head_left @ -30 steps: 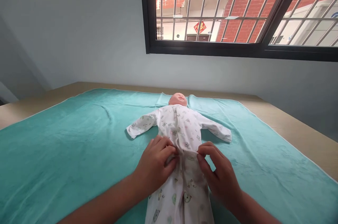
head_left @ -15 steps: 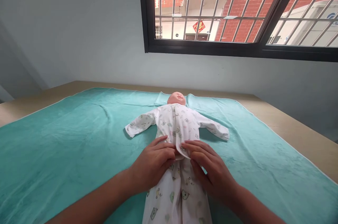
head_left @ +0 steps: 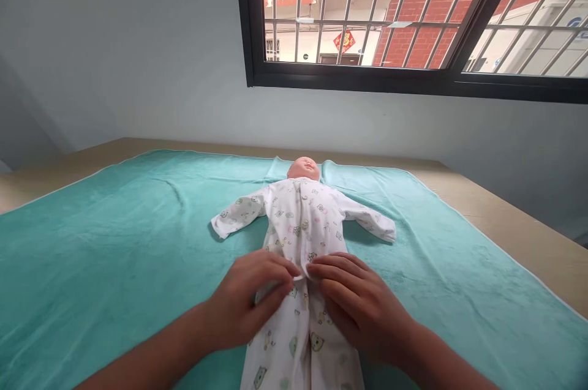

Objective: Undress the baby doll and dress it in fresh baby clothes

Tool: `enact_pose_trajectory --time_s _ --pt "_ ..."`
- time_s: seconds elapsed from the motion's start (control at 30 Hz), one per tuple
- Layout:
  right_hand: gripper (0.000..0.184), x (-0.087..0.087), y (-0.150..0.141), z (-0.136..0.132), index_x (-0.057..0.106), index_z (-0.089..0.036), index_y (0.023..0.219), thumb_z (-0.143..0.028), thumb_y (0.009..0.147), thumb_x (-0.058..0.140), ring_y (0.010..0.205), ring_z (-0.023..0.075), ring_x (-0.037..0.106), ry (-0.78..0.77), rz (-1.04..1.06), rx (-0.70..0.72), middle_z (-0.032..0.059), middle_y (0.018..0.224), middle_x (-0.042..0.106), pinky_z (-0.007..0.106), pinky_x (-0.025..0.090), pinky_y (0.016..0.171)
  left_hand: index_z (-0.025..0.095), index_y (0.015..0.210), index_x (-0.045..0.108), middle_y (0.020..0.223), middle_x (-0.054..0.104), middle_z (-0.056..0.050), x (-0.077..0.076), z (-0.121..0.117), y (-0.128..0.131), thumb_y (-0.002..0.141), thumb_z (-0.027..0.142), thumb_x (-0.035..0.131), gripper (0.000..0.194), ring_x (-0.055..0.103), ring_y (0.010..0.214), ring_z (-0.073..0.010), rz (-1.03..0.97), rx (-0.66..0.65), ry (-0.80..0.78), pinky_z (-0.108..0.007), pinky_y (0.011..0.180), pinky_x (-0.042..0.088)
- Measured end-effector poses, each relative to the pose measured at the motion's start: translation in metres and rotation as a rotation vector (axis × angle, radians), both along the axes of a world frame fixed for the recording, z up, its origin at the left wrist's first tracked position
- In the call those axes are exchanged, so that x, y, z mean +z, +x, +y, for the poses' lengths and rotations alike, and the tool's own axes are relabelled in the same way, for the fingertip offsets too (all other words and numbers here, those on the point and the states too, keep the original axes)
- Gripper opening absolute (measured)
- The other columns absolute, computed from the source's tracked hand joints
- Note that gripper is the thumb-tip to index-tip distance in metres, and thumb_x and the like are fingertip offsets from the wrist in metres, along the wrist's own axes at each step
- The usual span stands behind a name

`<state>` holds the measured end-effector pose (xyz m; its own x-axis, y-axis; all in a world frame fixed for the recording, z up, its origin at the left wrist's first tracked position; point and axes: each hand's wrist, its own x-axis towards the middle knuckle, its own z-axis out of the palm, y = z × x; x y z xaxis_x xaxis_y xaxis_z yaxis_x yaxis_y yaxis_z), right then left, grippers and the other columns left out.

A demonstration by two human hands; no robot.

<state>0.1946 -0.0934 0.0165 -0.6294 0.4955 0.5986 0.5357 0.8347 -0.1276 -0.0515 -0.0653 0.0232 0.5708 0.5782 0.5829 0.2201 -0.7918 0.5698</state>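
Note:
A baby doll (head_left: 303, 168) lies on its back, dressed in a white buttoned baby shirt (head_left: 298, 212) with small animal prints and matching trousers (head_left: 294, 341). My left hand (head_left: 250, 301) pinches the shirt's front hem just left of the middle opening. Opposite it, my right hand (head_left: 361, 298) has its fingertips closed on the hem at the right side of the opening. The two front edges nearly meet between my fingers. Buttons show higher up the front; my right thumb is hidden behind the fingers.
A teal blanket (head_left: 114, 243) with a few wrinkles lies under the doll, on a light wooden table (head_left: 496, 200). Behind the table is a grey wall (head_left: 138, 41) with a dark-framed, barred window (head_left: 358, 79).
My left hand has moved a little down and left, drawing the left hem down over the gap at the waist. The right hand has shifted slightly, still at the hem.

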Motion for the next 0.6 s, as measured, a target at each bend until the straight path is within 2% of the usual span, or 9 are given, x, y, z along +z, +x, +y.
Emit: enact_pose_trajectory --time_s 0.1,0.2,0.27,0.33,0.43,0.5,0.6 --pt "0.020 -0.001 0.001 0.000 0.058 -0.020 0.101 -0.008 0.087 0.051 0.099 0.0215 0.063 0.020 0.081 -0.059 0.0089 0.106 0.069 0.038 0.053 0.084 0.020 0.083 0.059 0.079 0.063 -0.003 0.002 0.010 -0.008 0.096 0.026 0.049 0.018 0.059 0.071 -0.0149 -0.203 0.143 -0.269 -0.028 0.065 0.048" --pt "0.010 -0.002 0.005 0.003 0.057 -0.021 0.097 -0.015 0.089 0.058 0.082 0.0189 0.060 0.028 0.090 -0.153 0.0071 0.093 0.066 0.034 0.050 0.072 0.020 0.082 0.058 0.072 0.055 0.000 -0.003 0.025 -0.016 0.095 0.033 0.050 0.020 0.052 0.065 -0.0127 -0.126 0.183 -0.365 -0.026 0.060 0.043" --pt "0.006 -0.002 0.008 0.006 0.056 -0.020 0.094 -0.023 0.091 0.060 0.074 0.0173 0.056 0.010 0.050 -0.192 0.0052 0.086 0.063 0.032 0.046 0.066 0.019 0.083 0.056 0.075 0.055 0.000 -0.008 0.032 -0.019 0.094 0.034 0.052 0.019 0.050 0.068 -0.0131 0.001 0.146 -0.340 -0.026 0.063 0.042" --pt "0.010 -0.003 0.011 0.008 0.054 -0.020 0.089 -0.029 0.092 0.059 0.070 0.0165 0.053 -0.016 0.003 -0.211 0.0041 0.081 0.061 0.031 0.043 0.063 0.019 0.083 0.053 0.078 0.052 0.000 -0.009 0.035 -0.021 0.092 0.033 0.054 0.016 0.048 0.071 -0.0137 0.084 0.108 -0.261 -0.026 0.065 0.041" --pt "0.015 -0.002 0.011 0.008 0.053 -0.020 0.083 -0.028 0.095 0.054 0.068 0.0158 0.051 -0.029 -0.038 -0.219 0.0033 0.077 0.058 0.029 0.039 0.060 0.020 0.090 0.049 0.087 0.050 -0.001 -0.006 0.035 -0.024 0.085 0.021 0.056 0.008 0.047 0.078 -0.0151 0.164 0.025 -0.182 -0.027 0.072 0.043" --pt "0.017 -0.001 0.011 0.007 0.052 -0.020 0.081 -0.024 0.097 0.049 0.067 0.0154 0.050 -0.015 -0.055 -0.213 0.0029 0.075 0.057 0.029 0.037 0.059 0.021 0.095 0.047 0.095 0.051 -0.003 -0.005 0.034 -0.025 0.079 0.011 0.053 0.020 0.048 0.084 -0.0162 0.215 -0.020 -0.180 -0.028 0.075 0.044" --pt "0.018 0.000 0.010 0.005 0.052 -0.019 0.080 -0.019 0.098 0.046 0.067 0.0153 0.049 0.008 -0.065 -0.202 0.0028 0.074 0.057 0.029 0.036 0.059 0.022 0.095 0.045 0.096 0.051 -0.003 -0.009 0.035 -0.026 0.075 0.004 0.048 0.028 0.047 0.083 -0.0163 0.265 0.045 -0.111 -0.028 0.073 0.041"
